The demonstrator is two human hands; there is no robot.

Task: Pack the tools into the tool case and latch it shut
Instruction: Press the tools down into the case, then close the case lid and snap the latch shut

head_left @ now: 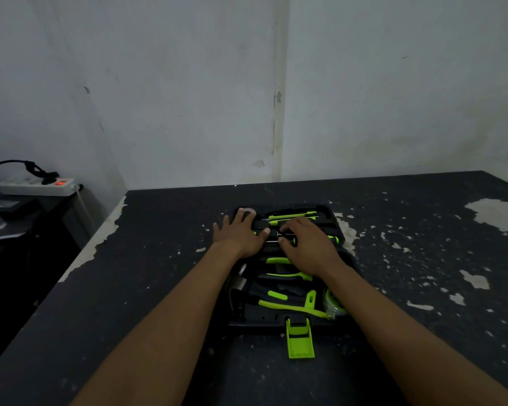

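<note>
Both hands over open tool case (329, 213): left hand (237, 235) flat, empty; right hand (308, 244) curled on screwdriver (333, 238).

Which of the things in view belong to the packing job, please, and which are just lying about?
Job: tool case, screwdrivers, pliers, tape measure, green latch, left hand, right hand.
Lying about: power strip, black cable.

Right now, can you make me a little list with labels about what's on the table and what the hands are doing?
surface: dark table with peeling paint
case: black plastic tool case, lying open
latch: lime-green plastic latch, hanging open at near edge
tools: green-and-black handled tools in their slots
left hand: flat on the case's far half
right hand: fingers pressing a thin screwdriver
off to the side: white power strip, red light on
</note>
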